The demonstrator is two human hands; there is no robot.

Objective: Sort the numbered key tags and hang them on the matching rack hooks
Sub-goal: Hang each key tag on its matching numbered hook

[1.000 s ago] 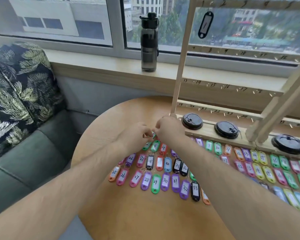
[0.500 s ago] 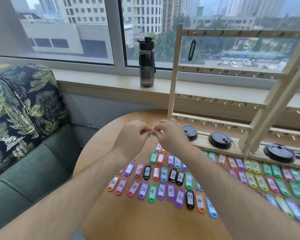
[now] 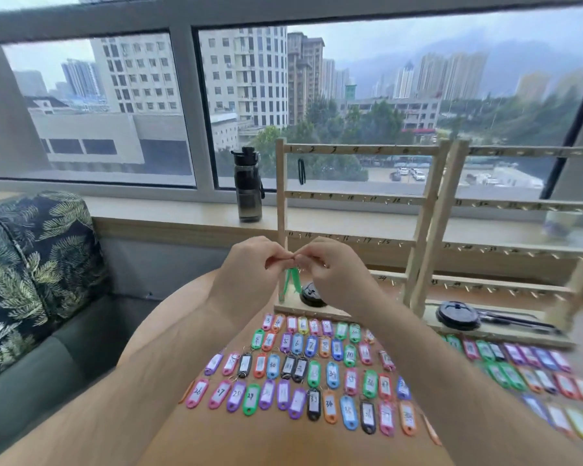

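Looking left of the rack [image 3: 281, 203], I see only a bottle [image 3: 248, 186] on the sill [image 3: 182, 213], which has no part in the job. In front of the rack's left post, my left hand [image 3: 246, 267] pinches the top of a green tag [image 3: 292, 282], thumb and forefinger closed on it. The tag dangles just above the rack's base. My right hand [image 3: 337, 270] meets it from the other side, fingertips curled in and nipping the same spot. What they are working at there is too small to make out, and I cannot read the tag's number. On the rack's top rail a single black tag [image 3: 301, 171] hangs near the left end, and every other hook I can see is bare. In front of the rack, rows of tags [image 3: 313, 375] lie on the table [image 3: 266, 445]. I judge the job barely begun: one hung, one in hand, dozens left.
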